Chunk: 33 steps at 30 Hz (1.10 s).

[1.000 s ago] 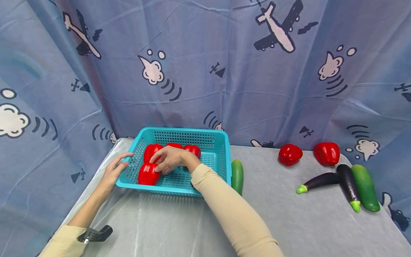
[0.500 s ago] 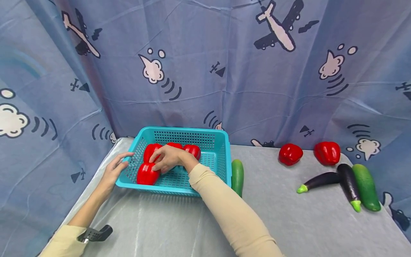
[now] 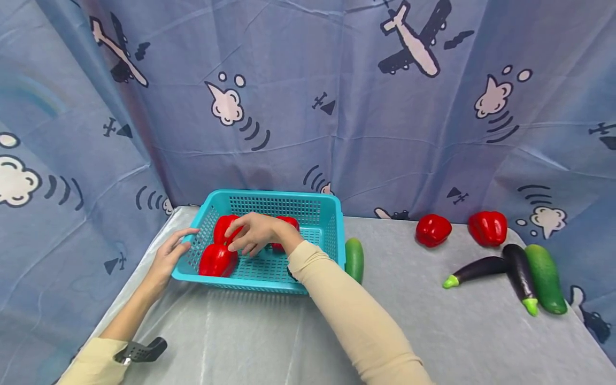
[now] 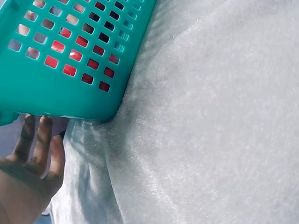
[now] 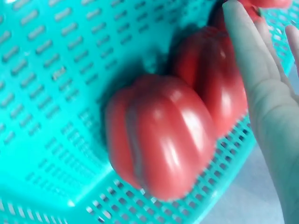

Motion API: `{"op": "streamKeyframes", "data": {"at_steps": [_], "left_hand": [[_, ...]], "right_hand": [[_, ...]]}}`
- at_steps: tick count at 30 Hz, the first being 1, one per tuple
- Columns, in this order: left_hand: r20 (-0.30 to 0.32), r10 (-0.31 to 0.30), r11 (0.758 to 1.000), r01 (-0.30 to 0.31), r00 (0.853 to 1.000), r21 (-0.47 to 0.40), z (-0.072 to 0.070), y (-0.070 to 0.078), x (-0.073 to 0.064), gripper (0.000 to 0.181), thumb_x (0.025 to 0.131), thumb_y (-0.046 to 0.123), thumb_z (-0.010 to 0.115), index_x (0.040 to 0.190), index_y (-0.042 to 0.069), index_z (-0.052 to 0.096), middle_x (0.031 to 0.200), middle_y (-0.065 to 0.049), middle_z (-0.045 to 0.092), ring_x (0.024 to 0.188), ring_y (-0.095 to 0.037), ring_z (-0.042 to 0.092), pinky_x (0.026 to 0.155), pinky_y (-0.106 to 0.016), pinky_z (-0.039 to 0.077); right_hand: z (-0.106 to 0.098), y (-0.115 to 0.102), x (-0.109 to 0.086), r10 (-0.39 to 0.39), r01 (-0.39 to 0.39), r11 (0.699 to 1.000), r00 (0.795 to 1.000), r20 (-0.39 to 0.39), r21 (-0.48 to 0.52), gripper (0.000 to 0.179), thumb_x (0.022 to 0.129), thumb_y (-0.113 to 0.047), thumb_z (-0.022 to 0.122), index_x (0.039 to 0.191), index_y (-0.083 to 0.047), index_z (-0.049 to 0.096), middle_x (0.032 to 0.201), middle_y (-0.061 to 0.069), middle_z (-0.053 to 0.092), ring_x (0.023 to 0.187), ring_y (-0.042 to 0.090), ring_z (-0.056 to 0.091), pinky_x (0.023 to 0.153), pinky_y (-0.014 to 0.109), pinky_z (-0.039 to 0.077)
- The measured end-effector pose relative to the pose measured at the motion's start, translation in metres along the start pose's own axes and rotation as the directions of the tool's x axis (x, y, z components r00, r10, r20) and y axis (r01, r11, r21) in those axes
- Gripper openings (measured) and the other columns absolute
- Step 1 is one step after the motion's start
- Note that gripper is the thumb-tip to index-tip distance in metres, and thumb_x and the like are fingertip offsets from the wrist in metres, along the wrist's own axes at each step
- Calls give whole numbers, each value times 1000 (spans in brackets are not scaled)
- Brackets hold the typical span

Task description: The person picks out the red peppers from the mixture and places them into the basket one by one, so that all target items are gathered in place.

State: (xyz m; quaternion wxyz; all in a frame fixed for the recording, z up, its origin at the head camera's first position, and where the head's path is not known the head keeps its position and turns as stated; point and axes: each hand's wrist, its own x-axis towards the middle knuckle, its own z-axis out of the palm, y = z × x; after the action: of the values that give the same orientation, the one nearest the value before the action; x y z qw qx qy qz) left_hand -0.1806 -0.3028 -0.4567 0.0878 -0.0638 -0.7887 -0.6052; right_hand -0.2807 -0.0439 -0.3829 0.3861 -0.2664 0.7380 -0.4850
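A turquoise plastic basket holds several red bell peppers. The front pepper lies in the near left corner, and another pepper sits just behind it. My right hand hovers over them inside the basket, fingers loosely bent and apart, thumb tip right at the front pepper's edge. It partly hides the peppers at the back. In the right wrist view, a straight digit passes beside the peppers, gripping none. My left hand rests its extended fingertips against the basket's left rim; the left wrist view shows those fingers below it.
A cucumber lies along the basket's right side. Farther right on the grey cloth are two red peppers, two eggplants and another cucumber. A patterned blue curtain closes off the back and sides.
The front pepper has shifted slightly left into the corner. My right hand has let go of it and risen a little. The left hand stays at the rim.
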Motion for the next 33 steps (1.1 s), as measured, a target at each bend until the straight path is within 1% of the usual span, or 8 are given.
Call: {"op": "streamKeyframes", "data": {"at_steps": [5,8,14,18,22,25,29,33], "left_hand": [[2,-15,1000,15,1000,2,1,1,1,37,109,18,50,142,3,53,128,-12,56,99,-14,59,79,-26,50],[8,-10,1000,10,1000,13,2,1,2,38,109,19,50,142,2,52,132,-10,54,103,-13,58,83,-25,48],[5,0,1000,0,1000,26,3,0,3,38,109,18,50,142,1,53,133,2,55,106,-11,55,85,-23,45],[4,8,1000,-8,1000,27,3,-1,3,38,109,18,51,142,1,53,133,7,54,108,-10,54,87,-21,44],[7,8,999,-8,1000,32,3,-3,2,38,109,19,50,143,2,53,135,7,53,109,-11,53,88,-22,42],[5,5,999,-5,1000,46,2,-4,1,39,109,20,50,144,3,53,136,7,53,111,-10,52,88,-22,41],[8,-6,998,6,1000,57,1,-4,0,39,109,22,50,144,5,53,136,8,52,113,-10,51,89,-22,40],[18,-9,999,8,1000,53,1,-3,1,39,110,23,49,145,7,53,135,8,52,112,-11,52,88,-23,41]], "right_hand": [[-16,-17,-13,-59,58,998,998,-20,-17,49,92,-17,78,136,-7,61,118,10,67,104,41,67,89,50,55],[-28,-27,-27,-112,111,994,993,-37,-25,45,93,-19,78,134,-10,62,121,9,66,105,39,67,88,48,55],[-50,-34,-66,-219,217,975,974,-56,-40,41,95,-19,76,132,-9,62,127,12,63,101,30,69,89,49,54],[-61,-31,-94,-263,258,964,959,-100,-63,37,96,-18,74,130,-10,63,126,11,64,101,28,69,89,47,55],[-68,-23,-124,-305,292,951,940,-154,-103,35,96,-17,73,129,-10,64,124,10,65,105,29,68,88,43,56],[-71,-14,-146,-332,318,943,924,-191,-101,34,97,-15,73,129,-10,63,124,10,65,108,31,66,88,43,56],[-76,-1,-175,-372,362,928,893,-254,-88,32,98,-12,71,128,-7,63,124,12,64,106,33,67,88,45,55],[-79,13,-204,-389,376,920,859,-334,-106,29,98,-10,69,126,-5,65,123,14,64,103,34,68,88,45,56]]}}
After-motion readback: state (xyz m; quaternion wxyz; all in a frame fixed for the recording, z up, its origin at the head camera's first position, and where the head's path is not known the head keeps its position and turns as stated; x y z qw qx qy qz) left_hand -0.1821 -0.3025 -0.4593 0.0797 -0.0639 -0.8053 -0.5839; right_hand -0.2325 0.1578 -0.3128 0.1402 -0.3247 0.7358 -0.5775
